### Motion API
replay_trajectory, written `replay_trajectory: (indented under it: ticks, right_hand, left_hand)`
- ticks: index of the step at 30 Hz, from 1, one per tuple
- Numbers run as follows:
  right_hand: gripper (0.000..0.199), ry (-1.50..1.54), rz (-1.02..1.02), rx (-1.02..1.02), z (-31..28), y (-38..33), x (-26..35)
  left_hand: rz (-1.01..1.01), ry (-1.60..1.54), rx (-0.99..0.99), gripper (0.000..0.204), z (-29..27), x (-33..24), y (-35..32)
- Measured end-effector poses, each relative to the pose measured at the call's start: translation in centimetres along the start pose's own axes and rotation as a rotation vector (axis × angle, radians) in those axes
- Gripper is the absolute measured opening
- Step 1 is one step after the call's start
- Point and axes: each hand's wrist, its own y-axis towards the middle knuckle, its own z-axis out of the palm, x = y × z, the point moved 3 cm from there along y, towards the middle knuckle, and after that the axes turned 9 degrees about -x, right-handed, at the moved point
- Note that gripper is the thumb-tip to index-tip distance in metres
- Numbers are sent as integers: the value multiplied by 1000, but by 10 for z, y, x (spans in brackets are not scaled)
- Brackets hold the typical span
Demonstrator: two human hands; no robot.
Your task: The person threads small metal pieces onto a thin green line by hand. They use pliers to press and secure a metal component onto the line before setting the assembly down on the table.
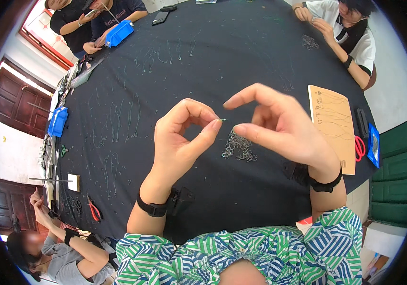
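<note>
My left hand [177, 137] is closed in a pinch, thumb and forefinger meeting on a thin green thread [223, 119], whose short tip pokes out toward the right. What else of the thread lies behind the fingers I cannot make out. Facing it, my right hand [286, 130] has its thumb and forefinger apart, with no object visible between them. Below the gap between both hands, a loose pile of small dark metal hooks or clasps [239, 148] lies on the black cloth; the right thumb partly overlaps its upper part in view.
Knotted green threads [134, 116] lie in rows on the black tablecloth [203, 190]. At right are a brown cardboard sheet [329, 142] with strands, red-handled scissors [359, 147] and a blue packet [373, 145]. Red-handled pliers [94, 210] lie left. Other people sit around the table.
</note>
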Motion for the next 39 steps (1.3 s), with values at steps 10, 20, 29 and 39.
replay_trajectory:
  ticks: [10,20,29,39]
  right_hand:
    - [15,309,51,2,15,-1,-15]
    - [16,279,83,6,14,0,-19]
    - [13,261,41,37,12,0,-13]
    - [13,184,-47,0,12,1,-13]
  left_hand:
    - [114,77,-30,9,3,-2,2]
    - [157,106,-47,10,5,-2,2]
    - [217,132,-38,11,5,-4,2]
    - [214,173,-40,11,5,-3,2]
